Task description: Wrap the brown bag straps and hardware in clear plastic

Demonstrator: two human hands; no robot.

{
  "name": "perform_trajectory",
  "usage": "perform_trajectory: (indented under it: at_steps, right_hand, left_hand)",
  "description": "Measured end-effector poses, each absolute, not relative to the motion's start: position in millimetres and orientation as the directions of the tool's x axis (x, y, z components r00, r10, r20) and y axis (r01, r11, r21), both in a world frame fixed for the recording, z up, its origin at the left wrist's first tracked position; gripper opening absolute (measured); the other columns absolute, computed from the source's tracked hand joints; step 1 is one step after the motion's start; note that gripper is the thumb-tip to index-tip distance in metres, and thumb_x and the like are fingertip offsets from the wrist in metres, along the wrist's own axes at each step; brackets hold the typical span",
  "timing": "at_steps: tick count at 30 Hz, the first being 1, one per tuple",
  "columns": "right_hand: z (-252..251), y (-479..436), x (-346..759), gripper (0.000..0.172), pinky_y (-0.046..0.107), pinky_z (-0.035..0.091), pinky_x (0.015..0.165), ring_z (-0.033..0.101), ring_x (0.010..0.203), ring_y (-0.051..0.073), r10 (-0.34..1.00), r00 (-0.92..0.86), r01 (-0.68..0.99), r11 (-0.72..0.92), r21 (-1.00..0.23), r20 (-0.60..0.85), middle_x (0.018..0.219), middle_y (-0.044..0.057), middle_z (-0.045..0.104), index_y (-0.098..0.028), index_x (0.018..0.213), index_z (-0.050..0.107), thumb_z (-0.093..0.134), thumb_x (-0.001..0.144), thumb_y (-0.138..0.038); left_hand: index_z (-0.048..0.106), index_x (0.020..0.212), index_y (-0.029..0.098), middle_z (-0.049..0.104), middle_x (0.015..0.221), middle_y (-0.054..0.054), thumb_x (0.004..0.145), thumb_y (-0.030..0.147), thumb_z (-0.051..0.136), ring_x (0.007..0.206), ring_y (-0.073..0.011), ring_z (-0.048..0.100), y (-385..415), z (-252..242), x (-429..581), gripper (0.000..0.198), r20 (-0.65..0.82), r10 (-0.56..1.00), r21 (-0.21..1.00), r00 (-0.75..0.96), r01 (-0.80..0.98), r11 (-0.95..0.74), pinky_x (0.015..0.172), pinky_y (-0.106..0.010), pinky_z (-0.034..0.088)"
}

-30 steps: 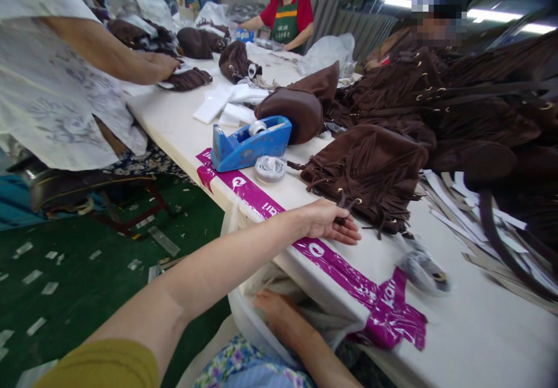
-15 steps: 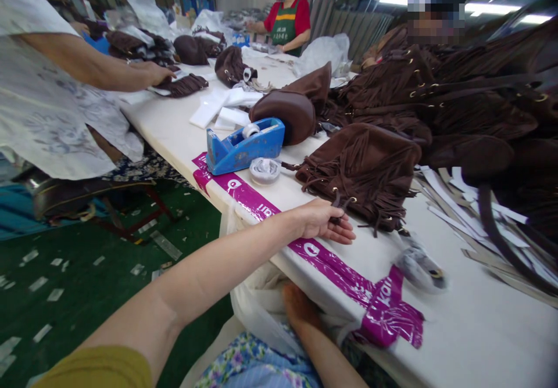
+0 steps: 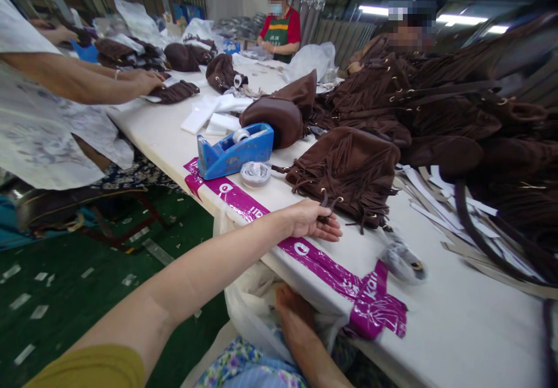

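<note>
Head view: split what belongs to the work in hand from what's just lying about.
Likely belongs:
dark cord, pinched in the left hand
fringed brown bag
pale sheeting beside the right hand
blue tape dispenser, though untouched

Apparently just lying about:
floor scraps
pale strips

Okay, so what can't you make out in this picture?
All in the head view:
Right hand: finger positions and anything held, lost in shadow below the table.
Dark cord: partly hidden by the left hand.
Wrapped bundle: contents blurred behind plastic.
Dark object: cut off by the right edge.
</note>
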State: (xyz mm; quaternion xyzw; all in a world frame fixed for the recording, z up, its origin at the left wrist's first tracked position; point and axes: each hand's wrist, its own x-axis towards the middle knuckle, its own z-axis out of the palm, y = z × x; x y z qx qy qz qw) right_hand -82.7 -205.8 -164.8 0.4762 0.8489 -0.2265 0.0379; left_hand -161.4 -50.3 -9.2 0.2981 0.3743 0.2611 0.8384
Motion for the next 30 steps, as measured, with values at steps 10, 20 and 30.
perform_trajectory:
  at_steps: [10, 20, 30]
  right_hand:
    - [-57, -238, -37, 0.027, 0.026, 0.045, 0.056, 0.058, 0.062, 0.019, 0.943, -0.329, 0.669, 0.196, -0.717, -0.05, 0.066, 0.003, 0.06, -0.023, 0.074, 0.061, 0.05, 0.088, -0.042]
    - [-13, -167, 0, 0.042, 0.014, 0.016, 0.029, 0.039, 0.026, 0.006, 0.933, -0.003, 0.016, -0.36, -0.933, -0.36, 0.044, -0.01, 0.043, -0.02, 0.082, 0.048, 0.061, 0.073, -0.059]
    - [-28, -107, -9, 0.042, 0.015, 0.039, 0.033, 0.035, 0.033, 0.004, 0.932, 0.037, -0.298, -0.334, -0.894, -0.361, 0.047, -0.011, 0.04, -0.021, 0.094, 0.057, 0.072, 0.058, -0.038]
  left_hand:
    - [0.052, 0.077, 0.011, 0.062, 0.067, -0.007, 0.094, 0.014, 0.036, 0.059, -0.017, 0.066, -47, -8, -162, 0.024, -0.513, 0.644, 0.659, 0.567, -0.221, 0.719, 0.063, -0.031, 0.055]
    - [0.065, 0.076, 0.012, 0.067, 0.077, -0.003, 0.066, 0.029, 0.071, 0.065, -0.0127, 0.056, -26, 14, -171, 0.021, -0.445, 0.742, 0.834, 0.501, -0.069, 0.547, 0.069, -0.026, 0.044]
    - [0.064, 0.067, 0.015, 0.063, 0.062, -0.001, 0.066, 0.032, 0.068, 0.06, -0.0174, 0.053, -28, 21, -172, 0.017, -0.418, 0.854, 0.908, 0.309, 0.122, 0.4, 0.056, -0.026, 0.034]
